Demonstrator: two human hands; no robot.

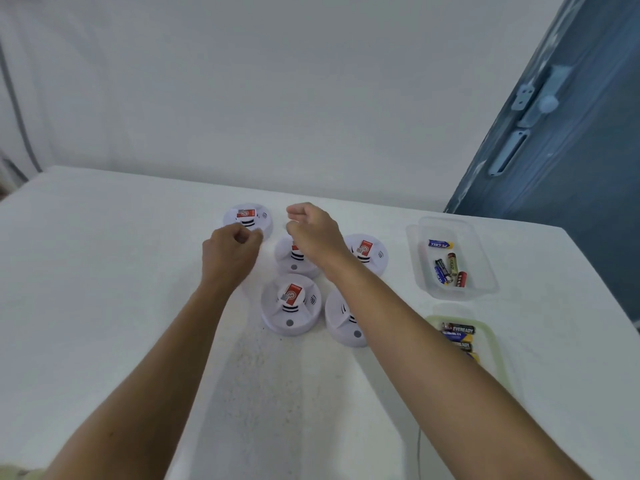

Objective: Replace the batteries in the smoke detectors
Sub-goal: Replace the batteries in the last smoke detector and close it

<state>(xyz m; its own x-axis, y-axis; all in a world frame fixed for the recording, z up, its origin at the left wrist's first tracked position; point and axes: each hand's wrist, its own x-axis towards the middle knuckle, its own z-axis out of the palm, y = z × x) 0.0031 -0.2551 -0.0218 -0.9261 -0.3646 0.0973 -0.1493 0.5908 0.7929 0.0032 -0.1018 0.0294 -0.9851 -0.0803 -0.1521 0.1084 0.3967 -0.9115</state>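
Nearest you, two white smoke detectors sit face-up on the counter (138, 271): the near-left detector (291, 308) in full view, and the near-right detector (337, 313) half hidden under your right forearm. Just right of them is a green-rimmed tub (491, 344) of boxed batteries (459, 336).

Further back are the middle detector (294, 266) and the right detector (369, 254), with a clear tray (479, 268) of loose cells (448, 268) well off to the right.

Your right grip (311, 230) hovers over the middle detector, loosely curved and holding nothing that can be seen. Your left grip (232, 251) is curled in at the near rim of the far detector (247, 216). Whether it has hold of that rim cannot be told.

Expect these detectors to be light, hollow plastic shells, stiff but smooth, so one will likely skate on the counter if you push it with one hand. Take it by the outer rim, with your fingers spread around the edge, and keep off the raised centre with the red label. The battery door is probably underneath, so you will have to turn it over. The cells are small, smooth and apt to roll, so pinch them across the middle.
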